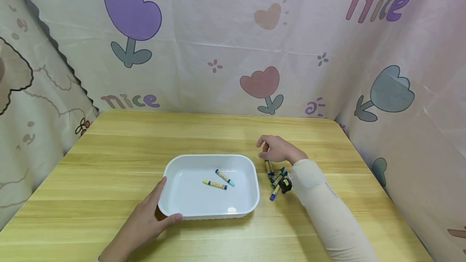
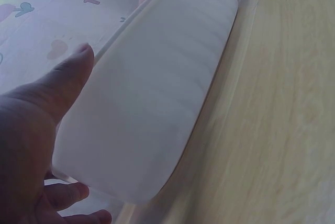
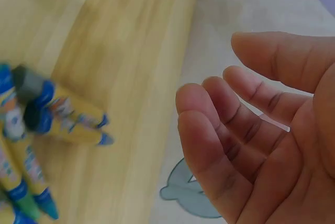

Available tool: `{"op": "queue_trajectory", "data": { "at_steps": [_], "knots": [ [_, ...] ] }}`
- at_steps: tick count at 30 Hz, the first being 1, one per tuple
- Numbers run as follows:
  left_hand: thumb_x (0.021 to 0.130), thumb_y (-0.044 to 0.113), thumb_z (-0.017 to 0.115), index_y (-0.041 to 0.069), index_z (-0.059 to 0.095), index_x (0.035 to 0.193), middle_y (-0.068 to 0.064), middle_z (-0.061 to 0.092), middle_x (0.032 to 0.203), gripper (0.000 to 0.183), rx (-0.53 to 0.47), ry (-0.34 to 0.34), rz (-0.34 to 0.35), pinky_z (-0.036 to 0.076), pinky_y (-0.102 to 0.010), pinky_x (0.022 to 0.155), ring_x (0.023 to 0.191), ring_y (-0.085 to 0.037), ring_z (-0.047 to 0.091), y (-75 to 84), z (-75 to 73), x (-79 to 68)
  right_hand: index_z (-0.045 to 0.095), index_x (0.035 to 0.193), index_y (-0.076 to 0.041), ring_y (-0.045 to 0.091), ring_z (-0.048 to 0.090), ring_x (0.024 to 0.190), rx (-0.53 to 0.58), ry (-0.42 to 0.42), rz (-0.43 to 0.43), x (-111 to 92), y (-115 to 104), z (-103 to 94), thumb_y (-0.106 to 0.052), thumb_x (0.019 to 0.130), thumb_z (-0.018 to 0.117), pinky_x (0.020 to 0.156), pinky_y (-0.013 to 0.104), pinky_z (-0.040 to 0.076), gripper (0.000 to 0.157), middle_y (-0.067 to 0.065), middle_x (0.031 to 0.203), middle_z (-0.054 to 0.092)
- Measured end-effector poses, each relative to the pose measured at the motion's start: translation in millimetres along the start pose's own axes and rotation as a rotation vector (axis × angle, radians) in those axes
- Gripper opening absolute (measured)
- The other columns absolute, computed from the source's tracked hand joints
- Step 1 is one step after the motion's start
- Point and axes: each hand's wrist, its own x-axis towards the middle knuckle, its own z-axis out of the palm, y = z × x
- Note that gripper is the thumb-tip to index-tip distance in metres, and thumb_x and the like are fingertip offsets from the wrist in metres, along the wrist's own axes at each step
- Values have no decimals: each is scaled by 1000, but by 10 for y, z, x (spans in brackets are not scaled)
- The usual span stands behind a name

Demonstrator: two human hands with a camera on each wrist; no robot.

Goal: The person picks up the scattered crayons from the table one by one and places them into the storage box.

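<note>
My left hand (image 1: 147, 209) grips the near left corner of a white plastic tray (image 1: 171, 209), its thumb (image 2: 70, 80) against the front wall and its fingers at the left side. Inside the tray lie a yellow crayon (image 1: 214, 184) and a light green crayon (image 1: 225, 177), apart from each other. Over the table to the right of the tray hovers my right hand (image 1: 278, 148), palm bare and fingers loosely bent, holding nothing. Below that hand sits a small heap of crayons (image 1: 277, 179) in yellow wrappers, partly hidden by the wrist. Two of them (image 3: 73, 114) lie side by side in the right wrist view.
The wooden table (image 1: 127, 148) carries the tray and the heap. A printed cloth (image 1: 204, 31) hangs behind the table's back edge and along both sides. A small black device (image 1: 286, 184) shows at the right wrist, over the crayons.
</note>
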Motion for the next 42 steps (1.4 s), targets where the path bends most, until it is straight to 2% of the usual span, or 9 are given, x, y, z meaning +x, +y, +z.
{"op": "queue_trajectory", "data": {
  "at_steps": [14,18,26,36,42],
  "knots": [
    [79,50,76,2,15,154,-31,31,149,108,-17,-16,-11,38,-66,95,129,-53,37,3,0,4,55,126,1,20,57,78,4,-65,116,-12,316,78,-11,89,70,67,32,50,42,7,91,60],
    [79,50,76,3,15,154,-31,30,149,108,-16,-17,-10,38,-66,95,129,-52,38,1,-3,5,52,130,0,20,57,76,37,-81,157,-17,389,101,-10,86,73,65,31,50,51,7,91,59],
    [78,50,76,3,16,154,-31,32,149,108,-10,-9,-4,38,-66,95,128,-52,39,-2,-4,-4,50,135,-1,19,57,80,43,-102,215,-29,468,160,-10,76,83,74,35,50,68,5,89,60],
    [80,50,76,3,15,154,-31,31,149,107,-14,-13,-5,38,-66,96,128,-53,38,6,-4,-4,55,129,-4,19,57,78,10,-109,231,3,476,184,-10,77,83,74,35,49,59,4,88,60],
    [79,50,76,4,16,155,-31,32,149,107,-14,-10,-7,38,-65,95,128,-52,39,4,-7,-6,51,123,-5,20,58,76,27,-82,210,9,475,182,-6,77,80,70,35,50,54,6,90,59]
  ]
}}
